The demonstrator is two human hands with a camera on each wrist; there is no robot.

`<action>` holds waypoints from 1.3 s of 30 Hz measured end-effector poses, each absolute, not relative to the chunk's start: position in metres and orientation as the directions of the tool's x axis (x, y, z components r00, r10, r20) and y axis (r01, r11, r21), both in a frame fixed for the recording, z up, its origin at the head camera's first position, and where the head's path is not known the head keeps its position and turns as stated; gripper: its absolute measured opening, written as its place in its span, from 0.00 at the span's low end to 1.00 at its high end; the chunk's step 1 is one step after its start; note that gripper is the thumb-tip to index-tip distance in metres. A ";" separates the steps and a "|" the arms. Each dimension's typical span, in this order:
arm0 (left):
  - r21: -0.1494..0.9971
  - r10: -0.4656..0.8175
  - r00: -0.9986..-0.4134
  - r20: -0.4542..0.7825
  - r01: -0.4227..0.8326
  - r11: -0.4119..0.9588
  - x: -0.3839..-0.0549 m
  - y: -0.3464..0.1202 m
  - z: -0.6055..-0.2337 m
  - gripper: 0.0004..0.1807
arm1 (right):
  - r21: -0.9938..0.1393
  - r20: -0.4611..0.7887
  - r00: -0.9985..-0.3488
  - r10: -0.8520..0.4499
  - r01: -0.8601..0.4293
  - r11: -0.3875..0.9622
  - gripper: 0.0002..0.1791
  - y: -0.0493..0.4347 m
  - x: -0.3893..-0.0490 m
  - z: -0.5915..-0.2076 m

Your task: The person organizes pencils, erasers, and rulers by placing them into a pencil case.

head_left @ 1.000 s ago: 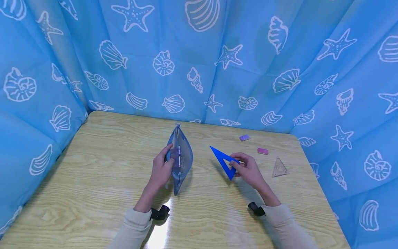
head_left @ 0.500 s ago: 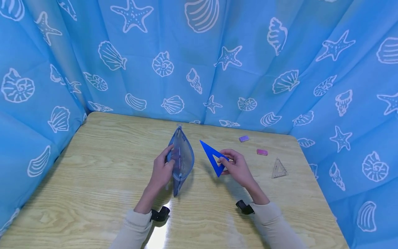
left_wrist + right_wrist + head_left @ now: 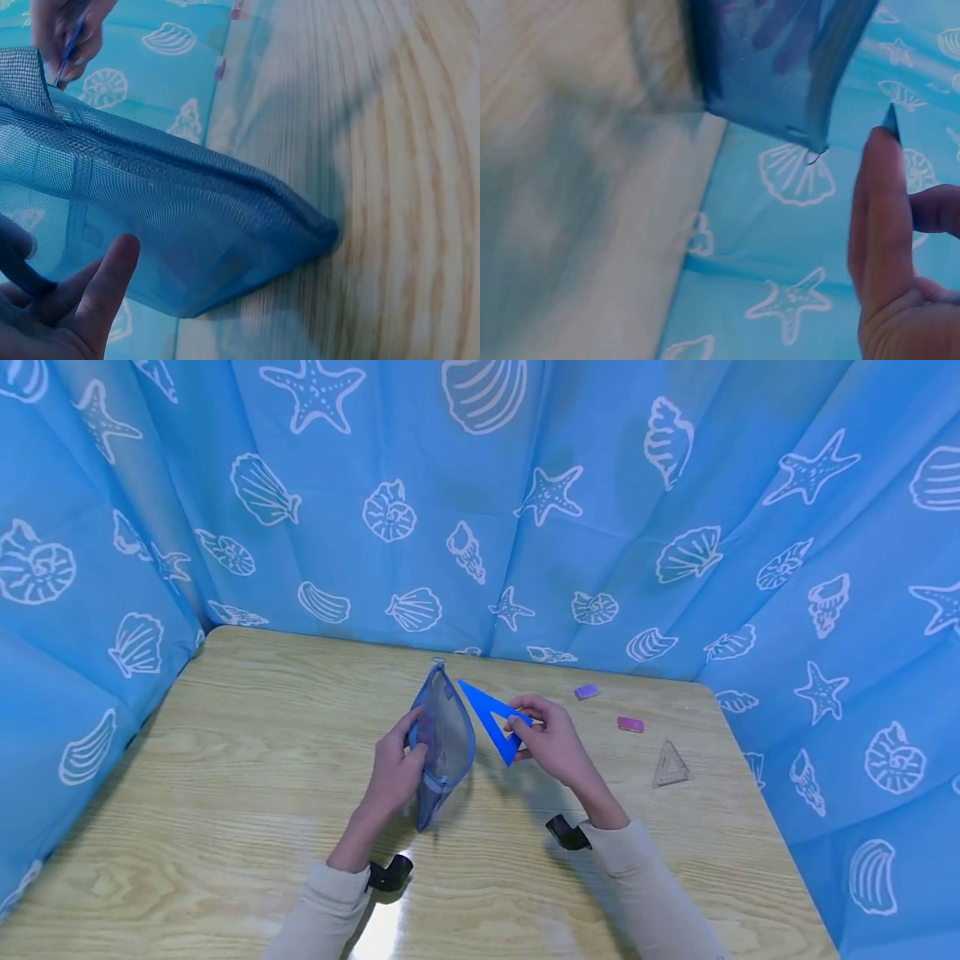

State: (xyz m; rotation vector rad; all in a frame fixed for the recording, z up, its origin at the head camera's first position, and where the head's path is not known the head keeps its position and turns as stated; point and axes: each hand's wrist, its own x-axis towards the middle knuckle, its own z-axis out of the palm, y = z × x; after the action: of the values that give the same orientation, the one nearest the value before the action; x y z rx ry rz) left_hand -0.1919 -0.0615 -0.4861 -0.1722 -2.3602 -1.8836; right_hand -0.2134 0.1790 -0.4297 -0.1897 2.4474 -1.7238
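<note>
My left hand [image 3: 397,766] grips the near-left side of a blue mesh zip pouch [image 3: 452,735], whose mouth gapes toward the right. Through the mesh in the left wrist view, the pouch [image 3: 187,217] shows dim shapes inside, too blurred to name. Between thumb and fingers, my right hand [image 3: 551,743] pinches a blue set square [image 3: 487,714] by its right side. The set square's pointed tip stands close by the pouch's open rim, held above the table. In the right wrist view only a small corner of the set square [image 3: 892,121] shows past the fingers.
On the wooden table [image 3: 262,735], a purple eraser [image 3: 587,692] and a pink eraser [image 3: 631,724] lie to the right. Beside them is a clear triangular set square [image 3: 671,766]. A blue shell-patterned curtain [image 3: 450,510] hangs behind the table and along both sides.
My right hand has carried the blue set square left and slightly away from me, up to the pouch. The pouch has turned a little and its mouth faces more to view.
</note>
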 end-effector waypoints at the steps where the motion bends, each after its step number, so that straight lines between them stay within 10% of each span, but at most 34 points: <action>1: 0.960 0.017 -0.986 0.167 0.167 0.226 -0.192 -0.061 -0.486 0.35 | -0.938 -0.050 -0.982 -0.181 -0.016 0.346 0.15 0.176 -0.214 -0.427; 25: 0.911 0.007 -0.969 0.245 0.233 0.340 -0.189 -0.051 -0.484 0.35 | -0.673 -0.001 -0.988 -0.156 -0.115 0.730 0.11 0.108 -0.217 -0.396; 39: 0.900 -0.016 -0.969 0.245 0.221 0.376 -0.190 -0.056 -0.478 0.36 | -0.667 0.004 -0.967 -0.254 -0.192 0.720 0.12 0.087 -0.218 -0.402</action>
State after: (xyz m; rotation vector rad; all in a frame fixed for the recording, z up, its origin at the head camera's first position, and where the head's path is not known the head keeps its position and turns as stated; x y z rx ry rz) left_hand -0.1898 -0.0557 -0.4784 -0.1830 -2.4221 -1.6345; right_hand -0.2177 0.0874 -0.4018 -0.3681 2.8313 -1.0826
